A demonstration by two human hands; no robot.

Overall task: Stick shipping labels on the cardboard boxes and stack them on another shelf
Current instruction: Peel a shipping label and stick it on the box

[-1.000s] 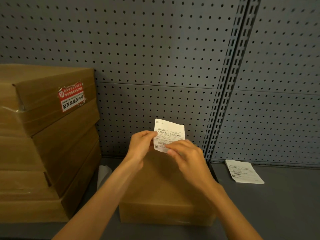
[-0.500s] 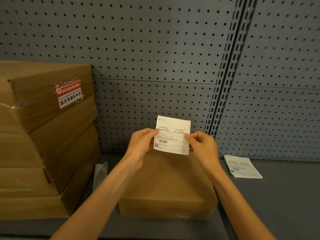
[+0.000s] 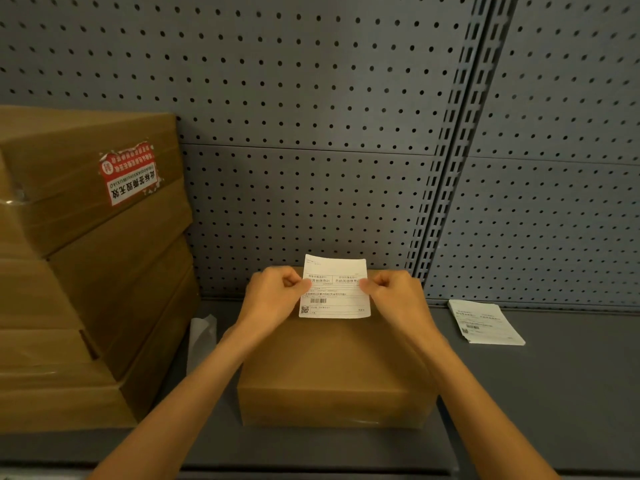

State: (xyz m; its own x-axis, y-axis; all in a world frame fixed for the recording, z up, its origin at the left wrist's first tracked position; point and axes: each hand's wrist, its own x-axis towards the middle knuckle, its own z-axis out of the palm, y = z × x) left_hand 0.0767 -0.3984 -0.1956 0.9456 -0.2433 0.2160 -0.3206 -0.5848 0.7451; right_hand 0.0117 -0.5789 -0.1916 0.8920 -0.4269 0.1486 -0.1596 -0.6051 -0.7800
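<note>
Both hands hold one shipping label (image 3: 335, 289) taut over the far half of a cardboard box (image 3: 334, 368) that sits in the middle of the shelf. The left hand (image 3: 273, 296) pinches the label's edge at 9 o'clock and the right hand (image 3: 393, 296) pinches the edge at 3 o'clock, thumb and forefinger of each clamped on the paper and the other fingers curled in. Held by both sides like this, the sheet stays flat and square to the box, which probably lets it go down without creases. Its lower edge looks close to the box top, though I cannot tell whether it touches. The label is not yet stuck down.

At 3 o'clock from the box, well apart, lies a pile of spare labels (image 3: 485, 322) within easy reach of the right hand. At 9 o'clock stands a stack of larger boxes (image 3: 86, 271), the top one bearing a red and white sticker (image 3: 130, 176). Between that stack and the box a scrap of white paper (image 3: 201, 337) leans, possibly peeled backing. The shelf (image 3: 554, 393) is grey metal, backed by a grey pegboard wall (image 3: 311, 98) with a slotted upright at 1 o'clock.
</note>
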